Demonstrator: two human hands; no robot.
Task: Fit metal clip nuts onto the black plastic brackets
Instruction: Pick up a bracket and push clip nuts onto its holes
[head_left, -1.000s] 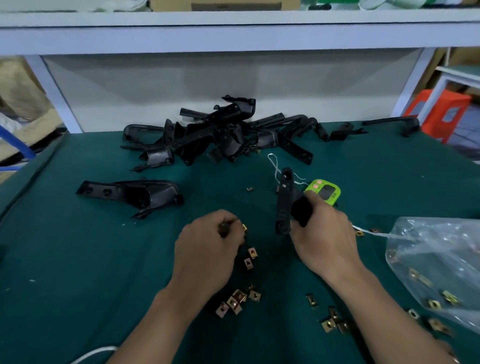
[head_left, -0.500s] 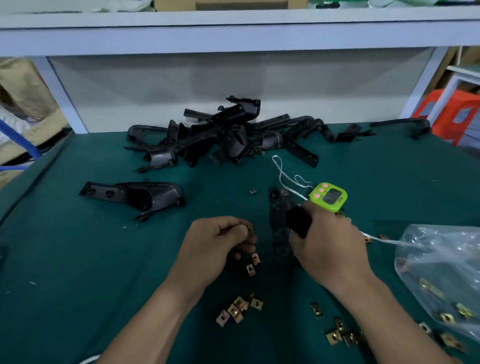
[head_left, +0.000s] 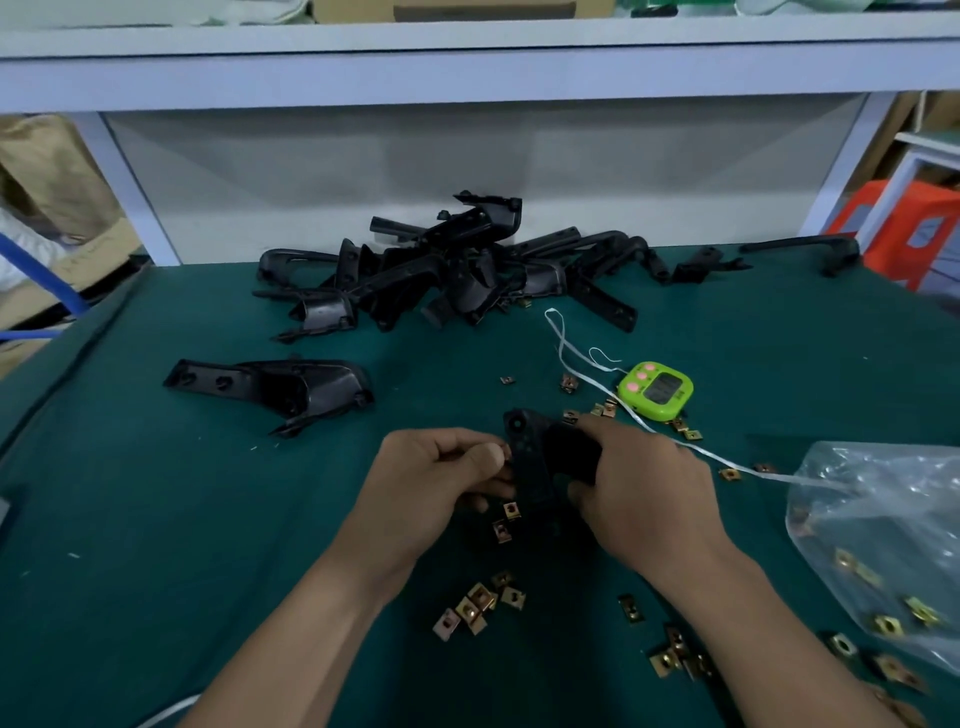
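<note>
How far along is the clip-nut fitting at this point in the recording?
Done: unclear; a lone bracket lies apart at left, nuts not discernible. In hand: right hand grips a second bracket while left hand pinches, apparently, a clip nut at its edge. Left: the bracket pile behind, with loose clip nuts on the mat and more in the bag.

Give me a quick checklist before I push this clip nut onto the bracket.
1. Bracket gripped in the right hand: ok.
2. Clip nut lined up on the bracket's edge: left hand fingers hide it, cannot tell.
3. Spare clip nuts loose on the green mat near both hands: ok.
4. More brackets waiting in the pile at the back: ok.
</note>
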